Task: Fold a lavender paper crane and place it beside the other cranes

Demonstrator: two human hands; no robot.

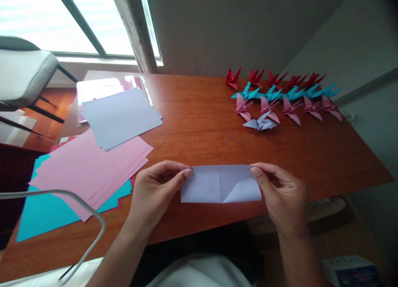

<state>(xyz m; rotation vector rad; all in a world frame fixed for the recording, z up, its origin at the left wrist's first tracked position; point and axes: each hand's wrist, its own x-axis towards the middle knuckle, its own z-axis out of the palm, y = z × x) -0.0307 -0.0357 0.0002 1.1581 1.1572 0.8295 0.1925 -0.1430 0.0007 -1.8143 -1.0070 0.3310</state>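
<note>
A folded sheet of pale lavender paper (205,185) is stretched between my two hands above the table's near edge. My left hand (158,185) pinches its upper left corner between thumb and fingers. The upper right corner is pinched the same way by my right hand (280,189). Creases run across the paper: one goes down its middle and a diagonal one rises to the right from the bottom centre. Beyond it on the wooden table (192,125) stands a folded lavender paper crane (260,123).
Rows of red (232,78), turquoise (248,91) and pink paper cranes (244,108) stand at the back right. Stacked lavender sheets (121,117), pink sheets (93,167) and turquoise sheets (43,220) lie at left. A white cable (101,225) curves across the lower left, and a chair (27,75) stands beyond.
</note>
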